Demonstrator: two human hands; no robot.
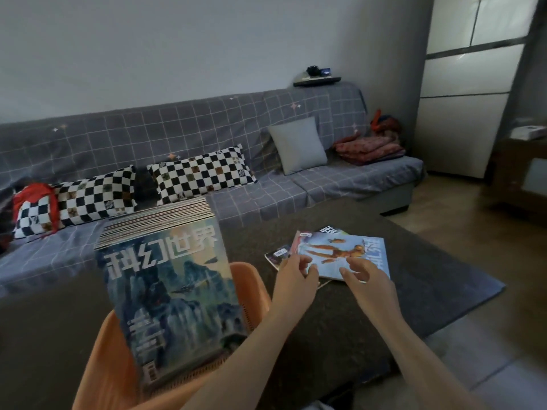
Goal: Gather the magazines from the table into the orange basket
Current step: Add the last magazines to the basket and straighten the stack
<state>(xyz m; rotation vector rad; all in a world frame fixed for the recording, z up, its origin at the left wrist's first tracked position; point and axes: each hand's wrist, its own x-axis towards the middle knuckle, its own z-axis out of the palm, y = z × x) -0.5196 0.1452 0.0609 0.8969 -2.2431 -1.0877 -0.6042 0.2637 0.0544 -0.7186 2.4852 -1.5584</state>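
Note:
An orange basket (250,287) stands at the near left of the dark table (340,327). It holds a tall tilted stack of magazines (174,291) with a blue-green cover on top. A few loose magazines lie fanned on the table to the right, and the top one (349,253) is light blue with an orange figure. My left hand (293,276) hovers at that magazine's near left corner with fingers loosely curled. My right hand (365,279) is over its near edge, fingers bent. I cannot tell whether either hand touches the cover.
A grey checked sofa (325,184) runs behind the table, with checkered pillows (201,173), a grey cushion (297,145) and folded red cloth (370,149). A grey rug (461,279) and wooden floor lie to the right, with a low cabinet (524,179) beyond.

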